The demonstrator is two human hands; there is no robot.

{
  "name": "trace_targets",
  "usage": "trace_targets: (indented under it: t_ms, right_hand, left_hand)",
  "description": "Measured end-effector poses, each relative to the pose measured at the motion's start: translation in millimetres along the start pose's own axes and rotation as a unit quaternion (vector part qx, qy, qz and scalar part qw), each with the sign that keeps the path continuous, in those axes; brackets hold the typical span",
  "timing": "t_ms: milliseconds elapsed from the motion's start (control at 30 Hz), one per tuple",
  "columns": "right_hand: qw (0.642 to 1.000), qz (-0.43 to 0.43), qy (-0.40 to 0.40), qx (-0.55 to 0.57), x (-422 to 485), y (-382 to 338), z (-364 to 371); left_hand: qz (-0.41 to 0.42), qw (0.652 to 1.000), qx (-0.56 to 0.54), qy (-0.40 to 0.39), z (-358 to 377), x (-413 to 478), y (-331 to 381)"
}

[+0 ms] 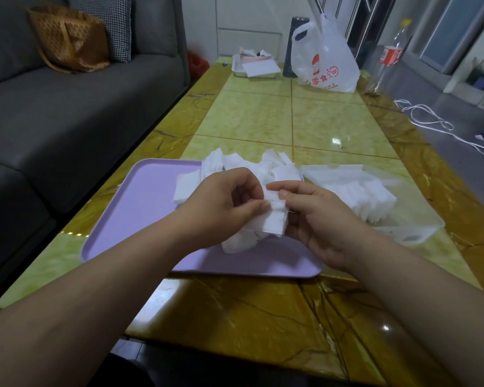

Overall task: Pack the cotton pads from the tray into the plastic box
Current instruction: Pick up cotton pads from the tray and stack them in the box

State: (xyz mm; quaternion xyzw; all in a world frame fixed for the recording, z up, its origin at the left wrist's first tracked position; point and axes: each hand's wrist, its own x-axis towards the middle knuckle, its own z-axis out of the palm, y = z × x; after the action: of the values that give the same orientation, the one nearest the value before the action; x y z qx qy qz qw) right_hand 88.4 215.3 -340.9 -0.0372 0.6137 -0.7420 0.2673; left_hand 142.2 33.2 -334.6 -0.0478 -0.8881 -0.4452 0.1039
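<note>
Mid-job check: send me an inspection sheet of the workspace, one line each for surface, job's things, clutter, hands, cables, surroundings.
Surface: glossy yellow-green tiled table, brown marbled border.
Job's things: purple tray holds loose cotton pads; clear plastic box on its right, partly filled with pads.
Clutter: white plastic bag, clear bottle, white dish of papers, dark cylinder at far end.
Grippers: left hand and right hand pinch a stack of pads above the tray.
Cables: white cord on floor, right of table.
Surroundings: grey sofa at left, brown bag on it.
</note>
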Motion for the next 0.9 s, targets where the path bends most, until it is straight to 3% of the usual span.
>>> trace_targets:
  t_ms: [267,433,600,700,833,900]
  right_hand:
    - [0.999,-0.005,-0.025,-0.022,-1.7,-2.2,-0.6]
    - [0.989,-0.082,-0.028,-0.121,-3.2,3.9,-5.6]
    - [0.986,-0.089,-0.054,-0.130,-1.5,7.2,-3.3]
    - [0.983,-0.099,-0.055,-0.143,-2.3,7.4,1.9]
    - [0.993,-0.074,-0.022,-0.085,-2.8,6.1,2.0]
    - [0.998,-0.024,-0.060,-0.024,-3.9,2.4,1.3]
  left_hand:
    - [-0.052,0.998,-0.040,0.023,1.6,-1.1,3.3]
    - [-0.045,0.997,-0.035,0.058,2.9,1.1,0.9]
    - [-0.105,0.993,-0.026,-0.044,0.1,-1.2,-9.4]
    - [-0.087,0.996,-0.026,-0.024,1.1,-1.1,-7.9]
    - [-0.090,0.994,-0.061,0.019,1.8,-0.7,-2.2]
    - [-0.081,0.994,-0.075,0.025,4.5,-1.5,-1.8]
